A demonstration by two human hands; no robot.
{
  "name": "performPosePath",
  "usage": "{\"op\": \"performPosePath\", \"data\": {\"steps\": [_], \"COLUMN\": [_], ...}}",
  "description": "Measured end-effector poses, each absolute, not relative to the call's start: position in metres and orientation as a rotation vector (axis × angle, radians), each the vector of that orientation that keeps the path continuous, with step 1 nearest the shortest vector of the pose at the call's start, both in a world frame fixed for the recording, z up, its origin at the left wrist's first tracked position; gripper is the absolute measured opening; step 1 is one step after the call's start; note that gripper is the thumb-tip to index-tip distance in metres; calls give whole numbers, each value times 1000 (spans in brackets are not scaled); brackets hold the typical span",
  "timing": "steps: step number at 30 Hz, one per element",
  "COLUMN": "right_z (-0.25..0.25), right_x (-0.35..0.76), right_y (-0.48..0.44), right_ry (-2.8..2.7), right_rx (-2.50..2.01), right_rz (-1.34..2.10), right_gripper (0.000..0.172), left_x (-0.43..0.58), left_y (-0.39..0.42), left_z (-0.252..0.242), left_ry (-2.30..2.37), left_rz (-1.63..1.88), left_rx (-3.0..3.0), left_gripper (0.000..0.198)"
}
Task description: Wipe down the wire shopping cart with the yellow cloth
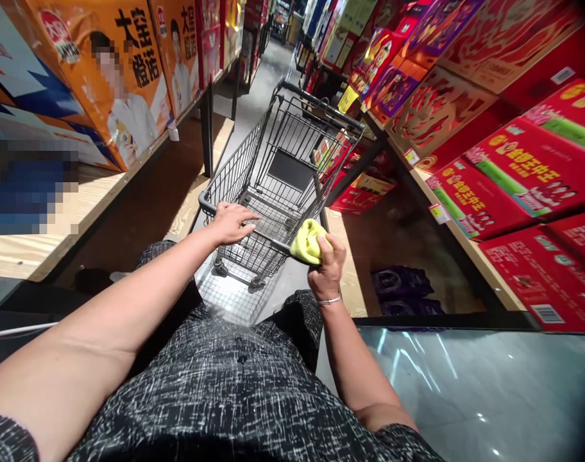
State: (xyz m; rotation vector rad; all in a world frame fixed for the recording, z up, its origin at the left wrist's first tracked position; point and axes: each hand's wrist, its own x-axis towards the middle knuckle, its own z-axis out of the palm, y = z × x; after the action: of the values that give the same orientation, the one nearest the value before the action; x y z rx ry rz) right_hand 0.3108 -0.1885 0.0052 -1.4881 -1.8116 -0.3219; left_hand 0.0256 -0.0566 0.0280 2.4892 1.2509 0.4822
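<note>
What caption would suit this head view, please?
Left hand on shopping cart handle, right hand holding yellow cloth.

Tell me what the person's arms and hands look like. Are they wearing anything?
Both arms are bare, with no sleeves showing past the elbows and no gloves. The right hand has a thin silver bangle around its wrist. The left hand wears nothing that shows. The clothing below is black with white crosshatch flecks.
</note>
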Motion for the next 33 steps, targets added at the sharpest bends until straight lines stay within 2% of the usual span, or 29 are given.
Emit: {"op": "performPosePath", "data": {"steps": [4,7,14,22,25,29,33], "right_z": [-38,-64,-78,-149,-138,-75,-14], "right_x": [273,259,247,236,242,264,280], "right_y": [-184,-180,-180,-211,-204,-180,-150], "right_ry": [-1943,-1947,-2038,-2189,-2089,-1721,-1479], "right_rx": [-1371,-1432,-1545,-1554,-1580,-1515,-1408], "right_rz": [-409,-473,-196,63,55,24,-118], "right_gripper": [40,31,30,31,33,27,48], "left_x": [41,42,24,9,3,-2,11], "left_y": [-70,-72,-60,-54,-52,-48,-58], "left_z": [27,22,15,14,16,19,26], "left_ry": [1057,1011,1040,1121,1119,1143,1230], "left_rz": [443,391,437,507,504,486,617], "left_rx": [2462,2469,2492,2440,2439,2400,2391], "left_gripper": [48,48,52,55,56,58,54]}}
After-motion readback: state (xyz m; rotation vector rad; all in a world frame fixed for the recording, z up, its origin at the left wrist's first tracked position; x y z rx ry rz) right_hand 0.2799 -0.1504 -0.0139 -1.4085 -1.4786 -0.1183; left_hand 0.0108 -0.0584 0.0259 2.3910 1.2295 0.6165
